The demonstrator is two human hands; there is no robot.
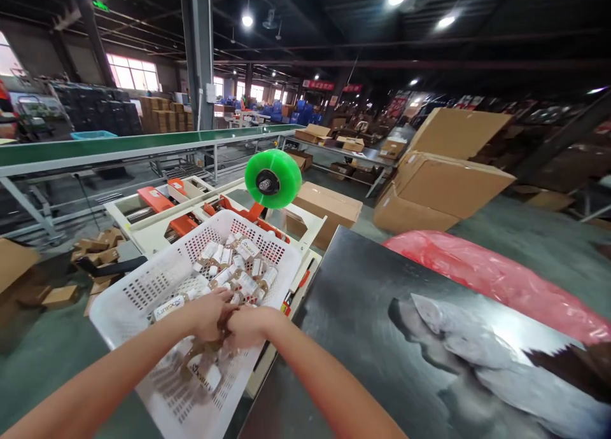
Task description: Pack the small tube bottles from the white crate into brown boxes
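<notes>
Nearest, w/ both forearms coming in from 6 o'clock: left hand and right hand are pressed together over the near half of the white basket, fingers curled in around a bunch of small bottles. Both look clenched on a clump, tho exactly how many each hand has I can't tell, the knuckles hide it. More bottles lie loose under the wrists at 6, some w/ white labels, some look amber through the blur.

To do this grab well, I'd say: keep the two hands cupped as one scoop, palms under not just pinching from the sides, since the bottles are round and slick and would roll out of a side squeeze. Lift straight, not dragging, as the basket floor is perforated and caps could snag. Basket sits tilted, so loose ones will slide toward the low end.

At 3 o'clock, just beside the basket, a dark glossy surface w/ a printed picture. A red-handled tool lies between the two.

Further out at 12, green tape roll on an orange-and-white machine. At 2, stacked cardboard boxes and a red plastic bag. Far at 11, a green conveyor.
</notes>
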